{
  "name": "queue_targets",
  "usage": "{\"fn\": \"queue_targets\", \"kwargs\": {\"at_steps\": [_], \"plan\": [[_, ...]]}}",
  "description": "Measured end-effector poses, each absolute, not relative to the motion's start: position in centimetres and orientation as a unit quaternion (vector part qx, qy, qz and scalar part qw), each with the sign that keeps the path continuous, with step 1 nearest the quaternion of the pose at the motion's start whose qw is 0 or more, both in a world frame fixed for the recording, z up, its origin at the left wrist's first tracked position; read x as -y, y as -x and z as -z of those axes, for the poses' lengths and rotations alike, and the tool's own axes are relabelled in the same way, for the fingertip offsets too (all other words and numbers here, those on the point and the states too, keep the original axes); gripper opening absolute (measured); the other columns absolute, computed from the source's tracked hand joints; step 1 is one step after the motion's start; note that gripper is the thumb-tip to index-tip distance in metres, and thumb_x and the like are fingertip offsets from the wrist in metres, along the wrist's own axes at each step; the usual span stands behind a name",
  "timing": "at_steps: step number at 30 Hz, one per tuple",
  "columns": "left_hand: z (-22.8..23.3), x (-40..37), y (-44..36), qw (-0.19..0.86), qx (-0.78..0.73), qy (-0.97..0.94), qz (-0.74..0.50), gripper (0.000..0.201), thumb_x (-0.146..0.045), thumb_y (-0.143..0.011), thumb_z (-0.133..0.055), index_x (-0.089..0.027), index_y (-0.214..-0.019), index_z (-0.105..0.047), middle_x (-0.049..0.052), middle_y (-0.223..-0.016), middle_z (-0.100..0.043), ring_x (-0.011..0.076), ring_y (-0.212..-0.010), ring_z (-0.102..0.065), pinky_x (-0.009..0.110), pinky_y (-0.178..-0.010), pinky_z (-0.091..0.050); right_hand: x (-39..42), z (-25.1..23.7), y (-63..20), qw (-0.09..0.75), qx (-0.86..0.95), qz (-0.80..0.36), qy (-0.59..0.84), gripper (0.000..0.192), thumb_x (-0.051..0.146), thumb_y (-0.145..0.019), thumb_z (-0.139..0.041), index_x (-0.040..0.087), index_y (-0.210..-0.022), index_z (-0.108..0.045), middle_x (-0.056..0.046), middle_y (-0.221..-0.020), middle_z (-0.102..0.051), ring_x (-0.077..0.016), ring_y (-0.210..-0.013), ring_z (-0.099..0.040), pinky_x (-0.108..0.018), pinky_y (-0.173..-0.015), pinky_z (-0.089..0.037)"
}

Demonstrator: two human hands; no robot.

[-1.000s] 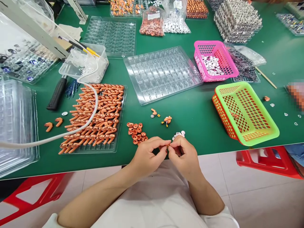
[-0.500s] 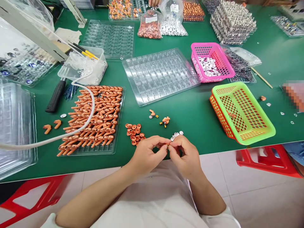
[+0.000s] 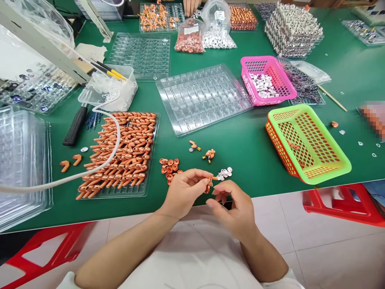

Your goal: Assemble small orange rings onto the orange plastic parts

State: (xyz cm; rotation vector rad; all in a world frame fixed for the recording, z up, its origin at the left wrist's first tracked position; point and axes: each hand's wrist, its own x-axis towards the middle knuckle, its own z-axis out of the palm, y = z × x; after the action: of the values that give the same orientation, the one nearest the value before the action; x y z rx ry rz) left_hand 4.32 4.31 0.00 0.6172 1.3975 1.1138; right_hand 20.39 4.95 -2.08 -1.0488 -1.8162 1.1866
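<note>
My left hand [image 3: 186,190] pinches a small orange earbud shell [image 3: 208,187] near the table's front edge; its stem sticks out to the right past the fingertips. Just right of it, my right hand [image 3: 236,206] is apart from the shell, thumb and fingers spread with nothing seen between them. Round orange caps [image 3: 170,167] lie in a loose group beyond my left hand. A small pile of white discs [image 3: 224,174] lies just beyond my right hand. Two orange pieces with yellow bits, one an earbud part [image 3: 209,154], lie farther up.
A clear tray of orange shells [image 3: 120,154] stands at left, crossed by a white hose [image 3: 117,136]. An unfilled clear tray [image 3: 204,98] lies ahead. At right are a pink basket [image 3: 287,86] and a green basket [image 3: 337,160]. Another person's hand [image 3: 191,6] shows at the back.
My right hand has let go of the orange shell and drawn back slightly, its fingers opening. My left hand still holds the shell. The view has shifted slightly.
</note>
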Motion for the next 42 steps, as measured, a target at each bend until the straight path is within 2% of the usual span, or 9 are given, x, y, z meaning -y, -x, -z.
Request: {"fn": "queue_targets", "kwargs": {"at_steps": [2, 4, 6, 9, 14, 18, 31, 35, 42], "plan": [[0.0, -4.3, -4.7, 0.575, -0.610, -0.258, -0.481, 0.013, -0.023, -0.072, -0.070, -0.015, -0.081, -0.075, 0.004, -0.071, -0.074, 0.0153, -0.064, -0.068, 0.025, -0.062, -0.058, -4.6, 2.2, -19.8, 0.374, 0.711, -0.421, 0.421, 0.019, 0.029, -0.086, -0.072, 0.024, -0.097, -0.058, -0.001, -0.085, -0.066, -0.0150, -0.066, -0.058, -0.028, -0.060, -0.050], [-0.1, -4.2, -5.1, 0.567, -0.616, -0.250, -0.487, 0.014, -0.024, -0.072, -0.071, -0.015, -0.082, -0.076, 0.004, -0.070, -0.075, 0.0163, -0.064, -0.070, 0.025, -0.062, -0.059, -4.5, 2.4, -19.3, 0.393, 0.712, -0.392, 0.430, 0.013, 0.026, -0.089, -0.068, 0.024, -0.096, -0.058, -0.001, -0.083, -0.066, -0.0148, -0.066, -0.058, -0.028, -0.060, -0.051], [-0.1, -4.1, -5.4, 0.561, -0.616, -0.244, -0.496, 0.016, -0.025, -0.072, -0.072, -0.014, -0.083, -0.076, 0.005, -0.076, -0.077, 0.0176, -0.067, -0.072, 0.026, -0.065, -0.060, -4.4, 2.5, -19.0, 0.403, 0.710, -0.376, 0.438, 0.006, 0.021, -0.092, -0.063, 0.024, -0.094, -0.058, -0.001, -0.082, -0.066, -0.0143, -0.065, -0.058, -0.027, -0.059, -0.051], [0.0, -4.0, -5.6, 0.554, -0.610, -0.248, -0.509, 0.018, -0.027, -0.073, -0.073, -0.014, -0.086, -0.076, 0.008, -0.089, -0.079, 0.0201, -0.076, -0.074, 0.028, -0.072, -0.062, -4.4, 2.5, -19.0, 0.404, 0.707, -0.372, 0.444, 0.007, 0.017, -0.093, -0.059, 0.023, -0.094, -0.059, -0.001, -0.082, -0.066, -0.0144, -0.066, -0.060, -0.027, -0.060, -0.052], [0.3, -3.7, -5.5, 0.543, -0.612, -0.260, -0.514, 0.018, -0.027, -0.076, -0.073, -0.015, -0.088, -0.077, 0.007, -0.089, -0.079, 0.0203, -0.082, -0.075, 0.028, -0.076, -0.062, -4.6, 2.6, -19.5, 0.409, 0.691, -0.417, 0.426, 0.013, 0.014, -0.094, -0.056, 0.023, -0.101, -0.062, -0.004, -0.093, -0.068, -0.0166, -0.079, -0.064, -0.029, -0.067, -0.054], [0.5, -3.6, -5.4, 0.549, -0.605, -0.267, -0.511, 0.019, -0.028, -0.076, -0.073, -0.015, -0.090, -0.077, 0.007, -0.086, -0.079, 0.0198, -0.078, -0.074, 0.029, -0.075, -0.061, -4.9, 3.0, -20.2, 0.404, 0.662, -0.483, 0.406, 0.013, 0.016, -0.096, -0.055, 0.024, -0.103, -0.062, -0.006, -0.098, -0.067, -0.0189, -0.087, -0.065, -0.030, -0.070, -0.056], [0.9, -3.0, -5.6, 0.531, -0.603, -0.298, -0.515, 0.018, -0.022, -0.080, -0.068, -0.016, -0.093, -0.078, 0.006, -0.092, -0.079, 0.0186, -0.082, -0.073, 0.026, -0.075, -0.058, -4.4, 3.6, -20.4, 0.423, 0.597, -0.531, 0.427, 0.015, 0.021, -0.096, -0.060, 0.029, -0.105, -0.067, -0.004, -0.102, -0.067, -0.0186, -0.084, -0.066, -0.030, -0.067, -0.057], [1.1, -2.9, -5.8, 0.503, -0.608, -0.325, -0.522, 0.017, -0.020, -0.081, -0.067, -0.017, -0.093, -0.078, 0.006, -0.093, -0.079, 0.0180, -0.084, -0.072, 0.026, -0.077, -0.058, -4.3, 3.7, -20.2, 0.426, 0.586, -0.527, 0.445, 0.012, 0.023, -0.096, -0.060, 0.028, -0.103, -0.068, -0.004, -0.100, -0.068, -0.0184, -0.083, -0.065, -0.029, -0.065, -0.057], [1.2, -2.8, -6.0, 0.424, -0.613, -0.399, -0.534, 0.019, -0.012, -0.083, -0.064, -0.017, -0.093, -0.079, 0.004, -0.089, -0.078, 0.0133, -0.075, -0.070, 0.020, -0.070, -0.057, -4.2, 3.7, -19.8, 0.445, 0.555, -0.535, 0.455, 0.012, 0.024, -0.095, -0.062, 0.027, -0.103, -0.070, -0.004, -0.101, -0.067, -0.0158, -0.074, -0.063, -0.028, -0.061, -0.058]]}}
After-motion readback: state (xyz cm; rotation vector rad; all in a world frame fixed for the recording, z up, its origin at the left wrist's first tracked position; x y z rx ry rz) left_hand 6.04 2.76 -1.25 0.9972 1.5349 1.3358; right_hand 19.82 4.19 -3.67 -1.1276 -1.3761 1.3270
